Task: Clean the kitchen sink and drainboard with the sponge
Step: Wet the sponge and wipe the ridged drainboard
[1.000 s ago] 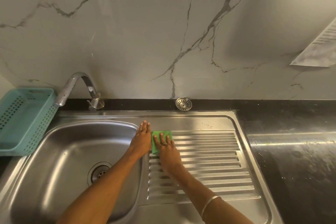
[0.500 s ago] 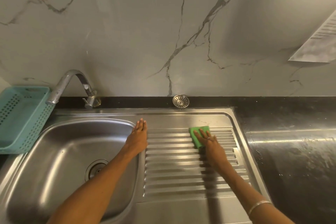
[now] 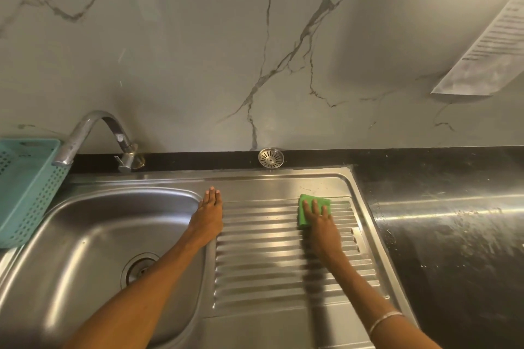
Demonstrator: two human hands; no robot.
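A green sponge lies flat on the far right part of the ribbed steel drainboard. My right hand presses down on it with fingers spread over its top. My left hand rests flat, fingers together, on the ridge between the drainboard and the steel sink bowl. It holds nothing. The bowl's drain shows beside my left forearm.
A curved steel tap arches over the bowl's back left. A teal perforated basket stands at the left edge. A loose round strainer leans on the black ledge behind the drainboard. A wet black counter runs right. A printed sheet hangs on the marble wall.
My right hand has slid the sponge from beside my left hand across the ribs to the drainboard's far right. My left hand has stayed on the ridge.
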